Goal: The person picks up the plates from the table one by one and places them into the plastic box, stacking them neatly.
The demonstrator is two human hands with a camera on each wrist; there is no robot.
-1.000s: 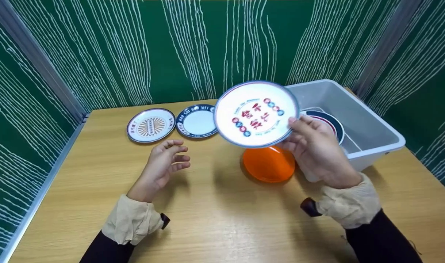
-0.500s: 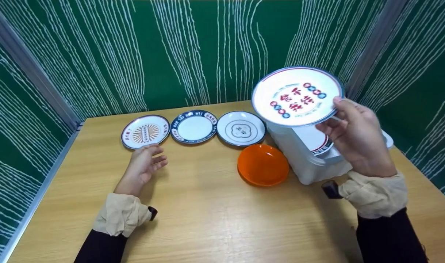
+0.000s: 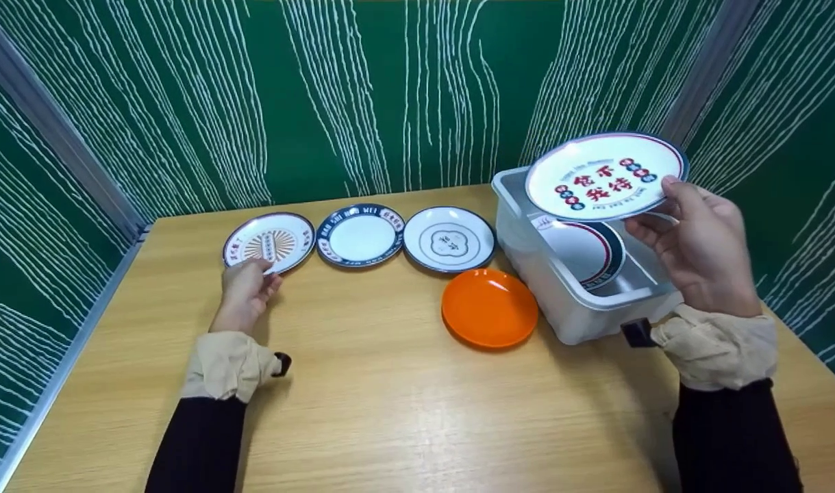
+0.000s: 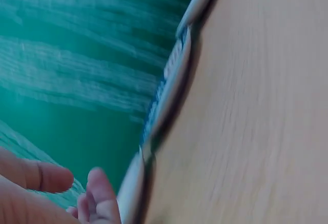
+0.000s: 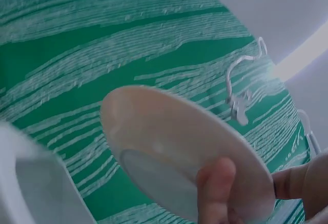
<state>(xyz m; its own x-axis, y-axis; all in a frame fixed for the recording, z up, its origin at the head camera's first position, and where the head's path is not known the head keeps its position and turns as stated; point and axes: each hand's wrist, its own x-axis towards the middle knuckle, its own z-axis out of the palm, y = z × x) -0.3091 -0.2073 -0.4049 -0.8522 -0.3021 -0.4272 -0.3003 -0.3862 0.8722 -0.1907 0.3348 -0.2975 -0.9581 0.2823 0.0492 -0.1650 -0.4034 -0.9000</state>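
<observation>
My right hand [image 3: 708, 250] pinches the right rim of a white plate [image 3: 605, 178] with red characters and a blue edge, thumb on top and fingers beneath. It holds this plate tilted above the grey plastic bin [image 3: 568, 318]; the right wrist view shows the plate's pale underside [image 5: 169, 142]. At the left, my left hand [image 3: 244, 291] is at the near edge of a white plate with a sunburst pattern [image 3: 280, 236]. Its thumb and fingers [image 4: 102, 196] stand apart in the left wrist view; whether they touch that plate I cannot tell.
A dark-rimmed plate [image 3: 361, 236] and a plate with a flower-shaped emblem [image 3: 449, 239] continue the row along the back. An orange plate [image 3: 490, 308] lies in front, beside the bin. Inside the bin leans another plate [image 3: 581, 250]. Green walls enclose the wooden table [image 3: 390, 404].
The right hand has carried the red-lettered plate rightward from over the table to above the bin. My left hand has moved left and forward to the sunburst plate.
</observation>
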